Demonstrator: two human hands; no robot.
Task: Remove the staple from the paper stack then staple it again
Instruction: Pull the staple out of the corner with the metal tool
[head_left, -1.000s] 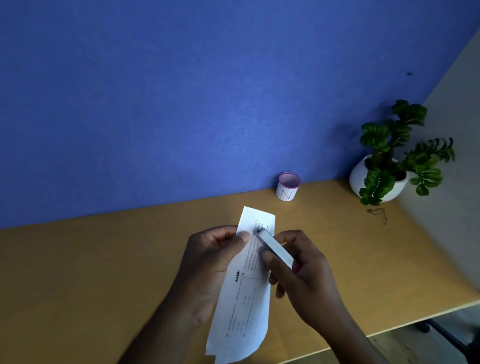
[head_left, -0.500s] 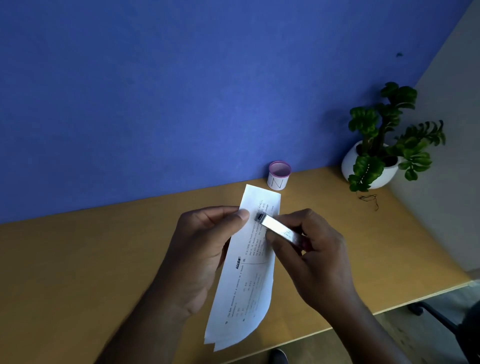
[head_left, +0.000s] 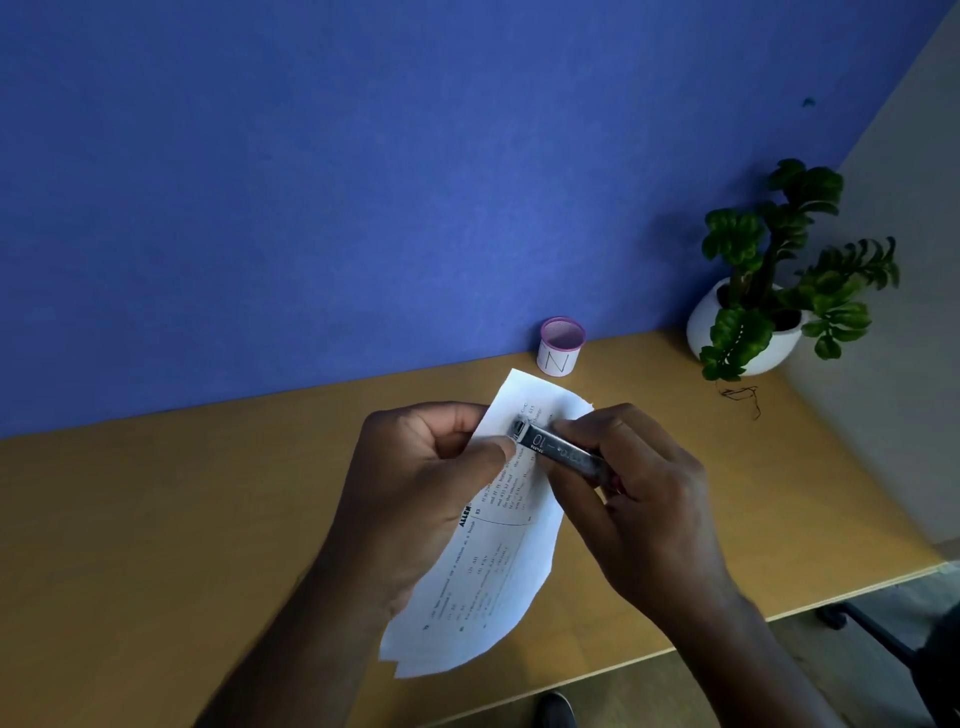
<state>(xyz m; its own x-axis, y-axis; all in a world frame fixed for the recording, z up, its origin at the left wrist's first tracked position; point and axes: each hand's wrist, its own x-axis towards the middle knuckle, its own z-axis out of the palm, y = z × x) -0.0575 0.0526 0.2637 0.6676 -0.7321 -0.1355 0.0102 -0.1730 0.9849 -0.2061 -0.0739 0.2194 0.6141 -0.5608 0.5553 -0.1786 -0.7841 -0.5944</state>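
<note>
Nearest the camera, the lower end of the paper stack hangs loose and curved above the worktop, its sheets fanning slightly apart at the bottom edge, printed text running along its length. Above that, the left hand has the stack in its grip, thumb pressed on the printed face close to the upper left edge and the other fingers curled behind the sheets. Just right of that thumb, the right hand grasps a small metal stapler, marked "10" on its top, fingers wrapped round its rear half. The stapler's nose points left, toward the left thumb, and lies against the paper near the top of the stack; whether its tip is hooked under a staple cannot be told, and no staple is clearly visible.

Beyond both grips, the top corner of the stack stands free. Farther back, at the foot of the blue wall, a small white cup with a pink rim sits on the worktop. Well off to the right of the right hand's grip, a green plant in a round white pot stands in the corner.
</note>
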